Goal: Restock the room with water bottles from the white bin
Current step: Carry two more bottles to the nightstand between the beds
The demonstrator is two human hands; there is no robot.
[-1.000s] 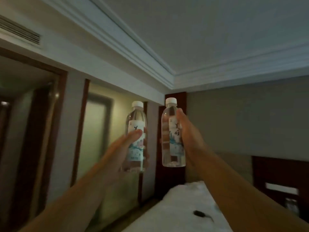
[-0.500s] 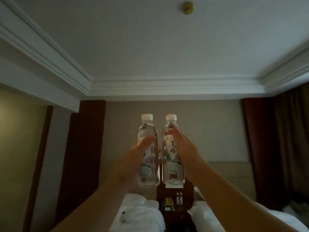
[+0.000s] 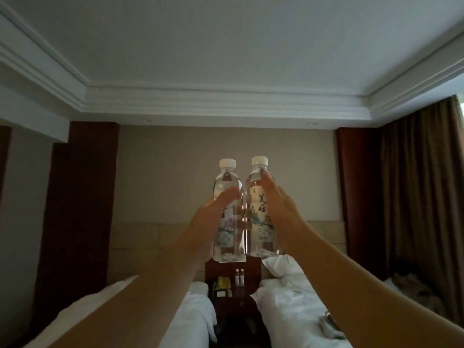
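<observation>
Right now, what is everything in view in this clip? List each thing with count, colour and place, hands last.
clear plastic water bottles with white caps, held: 2, side by side and upright at centre, left bottle, right bottle
small bottles on the nightstand: 2, clear with red labels, standing together
dark wood nightstand: 1, between the beds
yellow item: 1, on the nightstand, too small to identify
white beds: 2, left and right of the nightstand
brown curtain: 1, far right
dark object: 1, on the right bed, lower right, unclear
left hand: 1, grips the left bottle
right hand: 1, grips the right bottle
</observation>
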